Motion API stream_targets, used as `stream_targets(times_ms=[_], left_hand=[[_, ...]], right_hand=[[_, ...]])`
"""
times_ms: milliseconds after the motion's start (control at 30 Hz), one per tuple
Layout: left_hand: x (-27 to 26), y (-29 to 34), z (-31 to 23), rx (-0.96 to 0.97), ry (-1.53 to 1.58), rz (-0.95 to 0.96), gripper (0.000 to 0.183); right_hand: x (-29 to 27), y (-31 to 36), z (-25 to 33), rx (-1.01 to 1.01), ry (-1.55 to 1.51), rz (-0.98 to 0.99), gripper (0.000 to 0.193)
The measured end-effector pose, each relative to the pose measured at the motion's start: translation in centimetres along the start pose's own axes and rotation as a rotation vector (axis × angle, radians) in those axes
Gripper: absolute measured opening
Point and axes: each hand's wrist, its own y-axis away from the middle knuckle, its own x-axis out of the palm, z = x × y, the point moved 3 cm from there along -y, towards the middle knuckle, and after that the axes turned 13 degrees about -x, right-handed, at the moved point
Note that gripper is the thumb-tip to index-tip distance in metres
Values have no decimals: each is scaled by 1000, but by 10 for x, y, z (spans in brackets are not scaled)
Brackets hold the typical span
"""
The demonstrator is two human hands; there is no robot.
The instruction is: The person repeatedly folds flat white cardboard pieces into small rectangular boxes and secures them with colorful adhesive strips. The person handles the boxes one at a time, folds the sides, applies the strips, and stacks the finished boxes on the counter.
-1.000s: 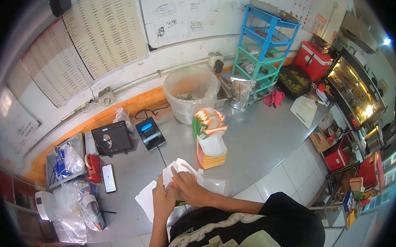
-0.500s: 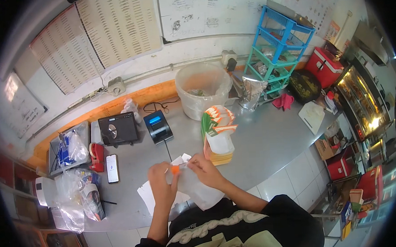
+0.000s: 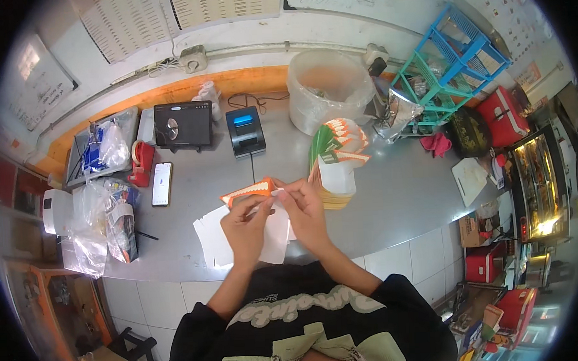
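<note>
Between my hands is a partly folded paper food box (image 3: pixel 247 191), white with an orange-and-white patterned flap. My left hand (image 3: pixel 246 231) pinches it near the patterned flap. My right hand (image 3: pixel 306 213) pinches a small white tab at the corner, its fingertips close to those of the left. A white cardboard blank (image 3: pixel 210 241) lies on the table under and beside my left hand. Just right of my right hand stands a stack of folded boxes (image 3: pixel 336 176), nested in one another, with orange, white and green patterned flaps.
Behind my hands are a receipt printer (image 3: pixel 245 132), a black tablet (image 3: pixel 183 126) and a large plastic-lined tub (image 3: pixel 330 91). At left lie a phone (image 3: pixel 162 184), a red tape dispenser (image 3: pixel 141 164) and plastic bags (image 3: pixel 89 218). A blue-green rack (image 3: pixel 448 64) stands back right.
The view has shifted, so the table appears higher and further right. The box has turned between my hands, and its patterned flap now faces up. Both hands keep pinching it.
</note>
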Motion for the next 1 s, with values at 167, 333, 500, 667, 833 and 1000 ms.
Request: stream_targets(times_ms=[167, 333, 500, 667, 833, 1000], left_hand=[[5, 4, 1, 84, 50, -98, 13], [8, 13, 20, 190, -62, -231, 16], [11, 21, 25, 65, 53, -41, 34], [21, 12, 38, -279, 298, 162, 42], [14, 42, 22, 108, -185, 276, 43], [-13, 1, -16, 309, -695, -41, 48]], right_hand=[[14, -4, 2, 51, -54, -39, 7], [18, -3, -5, -35, 67, 31, 6], [18, 4, -4, -243, 456, 124, 14], [-21, -6, -36, 103, 337, -87, 38], [-62, -19, -44, 104, 272, -296, 25], [-49, -10, -31, 187, 180, -170, 11]])
